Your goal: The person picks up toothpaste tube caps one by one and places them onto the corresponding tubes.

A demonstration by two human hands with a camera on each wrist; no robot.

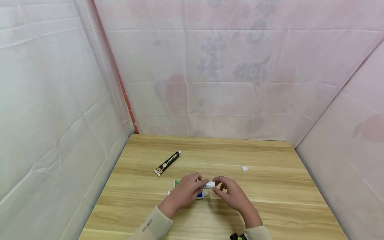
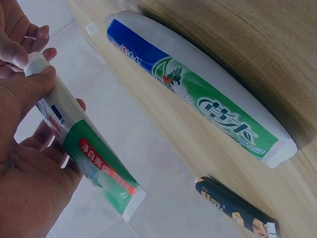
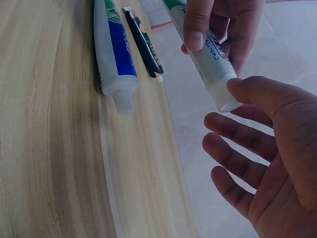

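My left hand (image 1: pixel 186 190) grips a white and green toothpaste tube (image 2: pixel 94 153) with a red strip, held above the table. The tube's white cap (image 3: pixel 223 96) is at its right end in the head view. Around that cap my right hand (image 1: pixel 234 195) pinches with thumb and forefinger, its other fingers spread loosely below. A larger toothpaste tube (image 2: pixel 188 84), white with blue and green, lies on the table beneath the hands, partly hidden by the left hand in the head view. Its translucent cap (image 3: pixel 124 102) is on.
A black toothpaste tube (image 1: pixel 168 163) lies farther back on the left of the wooden table (image 1: pixel 264 206). One loose white round cap (image 1: pixel 244 168) sits to the right, beyond the right hand. Pale cloth walls (image 1: pixel 192 100) stand at the back and both sides.
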